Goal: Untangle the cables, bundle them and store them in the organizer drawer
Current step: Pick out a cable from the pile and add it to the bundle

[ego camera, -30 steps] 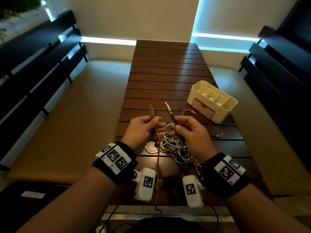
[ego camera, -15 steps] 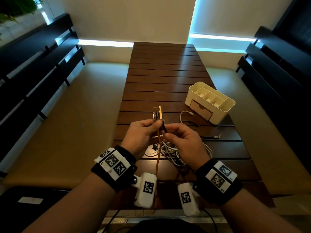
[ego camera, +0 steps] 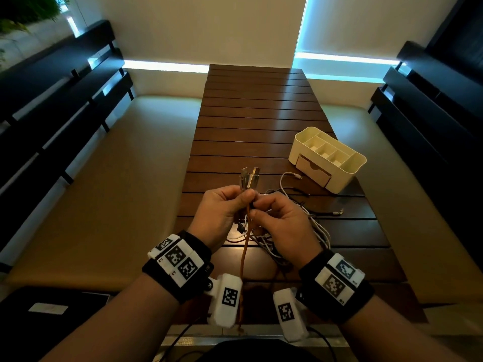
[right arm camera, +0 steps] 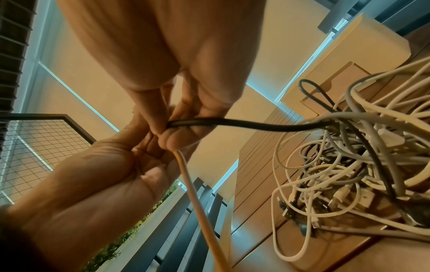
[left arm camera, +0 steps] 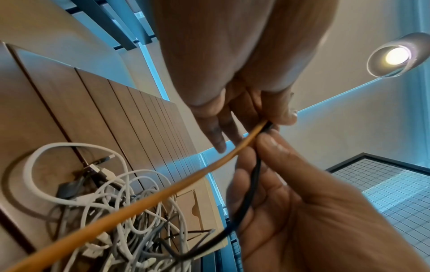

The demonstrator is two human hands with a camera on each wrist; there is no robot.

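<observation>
The left hand (ego camera: 222,207) pinches an orange cable (ego camera: 244,254) between thumb and fingers just under its plug; from that pinch the cable hangs down toward the body and off the near table edge. Pressed against it, to the right of the pinch, the right hand (ego camera: 281,220) pinches a black cable (left arm camera: 252,184) the same way, so the two metal plugs (ego camera: 249,177) stand side by side just above both grips. In the wrist views the black cable runs from the right fingers (right arm camera: 179,136) back down into the tangle (right arm camera: 349,156), while the orange one leaves the left fingers (left arm camera: 270,114) and passes over the heap. That tangle of white, grey and black cables lies on the table (ego camera: 251,121) below and slightly right of the grips, with loose ends trailing farther right. Beyond the grips and to the right stands the organizer (ego camera: 347,163), its drawer (ego camera: 312,171) shut, its top compartments showing nothing inside. The task looks to be at an early stage: two cable ends are gathered, but the black one is not freed from the heap, nothing is coiled or tied, and nothing is stored. Left to do are most of the untangling, all the bundling, opening the drawer and putting the bundles in.
</observation>
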